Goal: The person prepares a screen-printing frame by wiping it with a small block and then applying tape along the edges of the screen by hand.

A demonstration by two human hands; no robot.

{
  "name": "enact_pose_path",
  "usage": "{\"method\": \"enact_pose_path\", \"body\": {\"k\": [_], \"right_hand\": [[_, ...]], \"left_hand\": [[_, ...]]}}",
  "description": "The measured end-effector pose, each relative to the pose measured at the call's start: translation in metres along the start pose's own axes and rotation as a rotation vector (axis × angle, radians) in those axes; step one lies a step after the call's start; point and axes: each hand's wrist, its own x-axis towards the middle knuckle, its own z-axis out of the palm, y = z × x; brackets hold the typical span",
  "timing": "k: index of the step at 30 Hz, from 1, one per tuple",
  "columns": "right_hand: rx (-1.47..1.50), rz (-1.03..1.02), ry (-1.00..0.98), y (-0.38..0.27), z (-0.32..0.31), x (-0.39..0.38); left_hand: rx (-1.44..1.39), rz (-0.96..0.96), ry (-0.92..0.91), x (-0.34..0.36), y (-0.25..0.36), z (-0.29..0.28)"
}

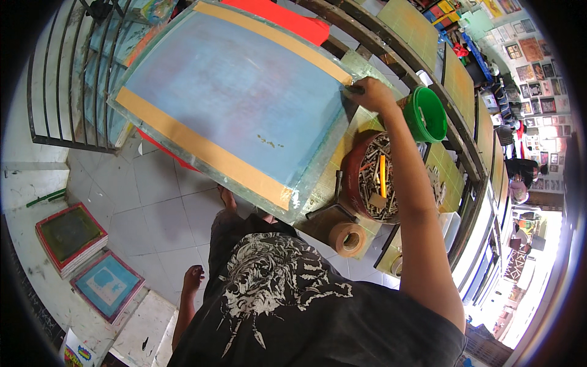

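A large silkscreen frame (238,85) with blue mesh and brown tape strips along two sides lies tilted before me. Several small greenish marks show on its mesh. My right hand (370,96) is closed at its right corner, where a small dark bit shows by the fingertips. Low beside my body hangs my left hand (193,278), loosely curled with a gap between thumb and fingers, away from the frame. Red material (287,21) shows past the frame's far edge. Under my right forearm sits a round tub (356,183) full of small pieces, an orange stick (383,176) on top.
A green bucket (428,116) stands right of my hand. A tape roll (348,239) and dark metal bar (333,208) lie near the tub. Long racks (422,64) run along the right. Smaller screens (109,285) lie at lower left, and a barred metal rack (73,145) stands upper left.
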Motion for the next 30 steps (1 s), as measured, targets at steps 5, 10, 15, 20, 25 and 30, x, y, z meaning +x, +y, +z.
{"method": "enact_pose_path", "body": {"k": [5,10,15,20,25,30], "right_hand": [[0.09,0.131,0.102,-0.014,-0.018,0.012],[0.124,0.054,0.207,-0.008,0.017,-0.017],[0.196,-0.124,0.167,-0.062,0.024,-0.076],[0.202,-0.268,0.07,-0.142,0.023,-0.141],[0.241,-0.528,-0.064,-0.178,0.026,-0.192],[0.218,-0.532,-0.074,-0.148,0.022,-0.17]], "left_hand": [[0.014,-0.01,-0.012,-0.001,0.002,-0.001],[0.048,0.057,-0.034,-0.001,0.002,0.002],[0.162,0.027,-0.043,0.002,0.024,0.001],[0.195,0.028,-0.074,0.014,0.035,-0.003],[0.111,0.027,-0.072,0.026,0.026,-0.006],[0.191,0.026,-0.054,0.008,0.036,0.003]]}}
